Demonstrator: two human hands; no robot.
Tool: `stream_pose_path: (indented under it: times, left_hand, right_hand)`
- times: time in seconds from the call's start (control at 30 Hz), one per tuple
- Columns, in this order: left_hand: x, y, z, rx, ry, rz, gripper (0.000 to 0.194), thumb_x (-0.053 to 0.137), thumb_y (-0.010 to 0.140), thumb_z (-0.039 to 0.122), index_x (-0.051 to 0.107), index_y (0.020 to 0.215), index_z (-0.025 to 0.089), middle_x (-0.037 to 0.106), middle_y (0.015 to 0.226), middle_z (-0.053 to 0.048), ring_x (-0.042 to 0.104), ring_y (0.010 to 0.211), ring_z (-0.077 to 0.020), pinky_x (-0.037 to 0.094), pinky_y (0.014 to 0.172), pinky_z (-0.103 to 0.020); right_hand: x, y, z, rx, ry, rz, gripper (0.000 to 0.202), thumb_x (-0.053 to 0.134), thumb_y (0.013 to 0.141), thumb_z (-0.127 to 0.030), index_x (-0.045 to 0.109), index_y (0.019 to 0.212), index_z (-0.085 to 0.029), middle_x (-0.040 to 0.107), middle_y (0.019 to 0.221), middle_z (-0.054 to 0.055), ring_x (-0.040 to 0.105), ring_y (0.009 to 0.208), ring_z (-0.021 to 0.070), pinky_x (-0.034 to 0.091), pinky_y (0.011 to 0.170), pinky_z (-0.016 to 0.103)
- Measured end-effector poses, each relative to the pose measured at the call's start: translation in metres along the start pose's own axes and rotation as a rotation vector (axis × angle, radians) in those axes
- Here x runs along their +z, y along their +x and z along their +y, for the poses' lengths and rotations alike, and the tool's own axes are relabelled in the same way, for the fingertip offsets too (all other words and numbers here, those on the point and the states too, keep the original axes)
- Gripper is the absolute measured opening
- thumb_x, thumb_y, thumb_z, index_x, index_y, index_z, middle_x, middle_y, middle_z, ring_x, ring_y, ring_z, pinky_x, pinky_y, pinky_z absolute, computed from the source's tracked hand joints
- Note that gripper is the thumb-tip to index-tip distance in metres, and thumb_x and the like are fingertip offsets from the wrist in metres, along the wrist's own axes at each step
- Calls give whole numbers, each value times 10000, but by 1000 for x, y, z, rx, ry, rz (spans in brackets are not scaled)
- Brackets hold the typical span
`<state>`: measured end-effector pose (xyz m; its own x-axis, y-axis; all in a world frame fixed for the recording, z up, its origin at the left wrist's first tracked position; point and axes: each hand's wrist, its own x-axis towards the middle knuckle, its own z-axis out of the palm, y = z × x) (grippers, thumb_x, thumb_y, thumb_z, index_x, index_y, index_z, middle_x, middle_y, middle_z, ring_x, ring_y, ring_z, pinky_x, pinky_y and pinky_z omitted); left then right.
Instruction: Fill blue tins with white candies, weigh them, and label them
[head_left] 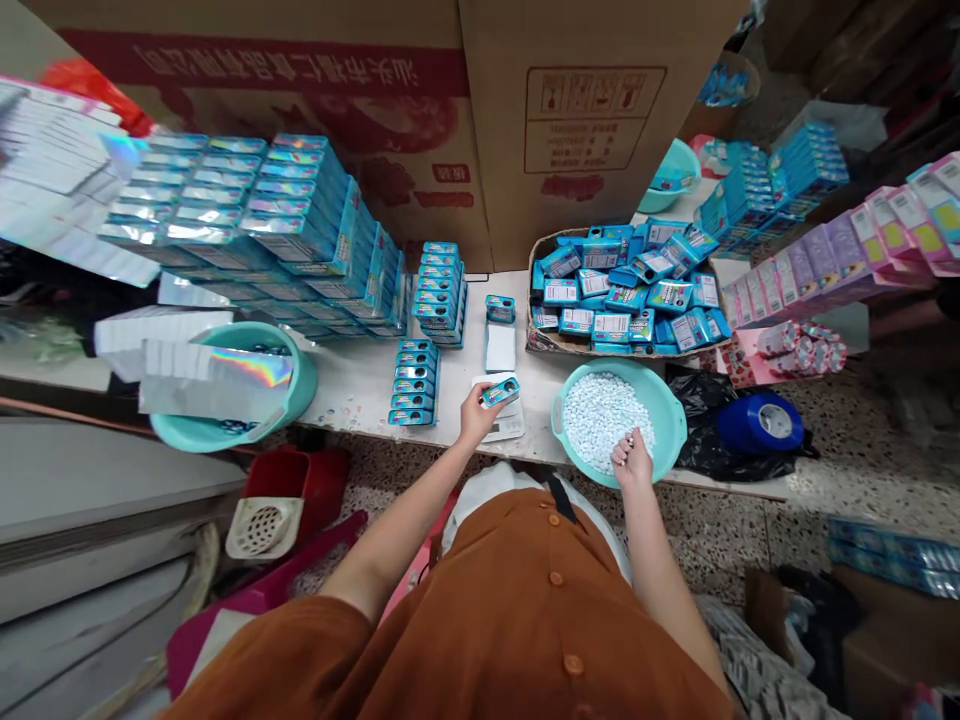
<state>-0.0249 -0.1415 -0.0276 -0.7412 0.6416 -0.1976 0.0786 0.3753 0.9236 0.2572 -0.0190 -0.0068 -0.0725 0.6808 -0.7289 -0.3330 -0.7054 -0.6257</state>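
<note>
My left hand (477, 412) grasps a small blue box (501, 392) over the white scale (508, 427). My right hand (632, 462) bends over white pellets (598, 412) in a turquoise basin (667, 420); its grip I can't tell.

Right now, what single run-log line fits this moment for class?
left hand: holding small blue box over scale | right hand: at white pellets in teal basin | beyond basin: blue packets

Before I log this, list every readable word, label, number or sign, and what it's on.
"汕头市福仁食品有限公司": upside down on the brown carton.
Too small or blurred: all else, including blue boxes, held box in left hand, pink boxes, framed panel on carton.
</note>
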Motion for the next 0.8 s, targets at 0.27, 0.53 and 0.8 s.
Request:
stream_pose_path:
  times: [0.27, 0.53, 0.8]
  left_hand:
    - [3, 27, -28, 28, 103, -80, 358, 699, 666, 263, 564, 994, 209, 646, 983, -29, 611, 916, -195, 468, 847, -331]
    - [-20, 30, -47, 138, 228, -163, 741, 779, 585, 243, 439, 1242, 211, 533, 1249, -112, 465, 1213, -274, 363, 1021, -417]
    - [-69, 7, -73, 97, 268, -179, 691, 773, 619, 290, 453, 1228, 228, 586, 1180, -102, 500, 1178, -288, 373, 998, -443]
  right_hand:
    - [5, -14, 24, 91, 115, 93, 325, 474, 906, -385, 378, 649, -211, 321, 392, -121, 255, 278, 29, 189, 268, 133]
    - [6, -35, 40, 27, 114, 81, 267, 538, 869, -383, 421, 703, -210, 345, 435, -121, 282, 305, 26, 226, 285, 126]
    - [20, -46, 47, 50, 243, 63, 193, 452, 898, -279, 446, 719, -207, 348, 443, -107, 292, 316, 40, 221, 285, 140]
